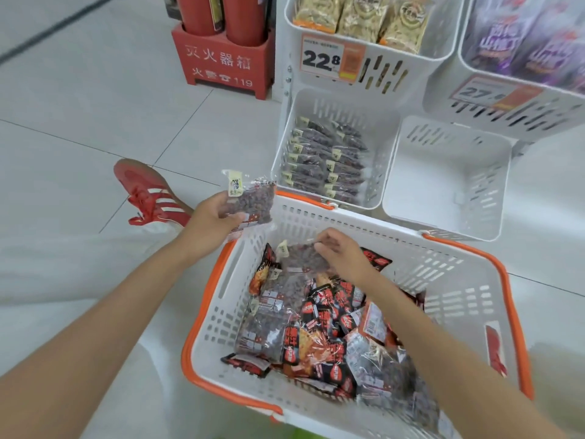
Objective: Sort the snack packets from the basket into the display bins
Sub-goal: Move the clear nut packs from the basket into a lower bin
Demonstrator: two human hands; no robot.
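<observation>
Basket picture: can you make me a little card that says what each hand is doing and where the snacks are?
left hand: grips a clear packet of dark red snacks, raised over the basket's far left corner
right hand: fingers pinch a second clear packet lying on the pile
basket: white, orange rim, holds clear packets and black-red packets
lower left bin: rows of matching packets
lower right bin: no packets seen inside

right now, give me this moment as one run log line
left grip holds clear nut packet above basket corner | right grip pinches second clear nut packet in basket | lower left bin holds matching packets
</observation>
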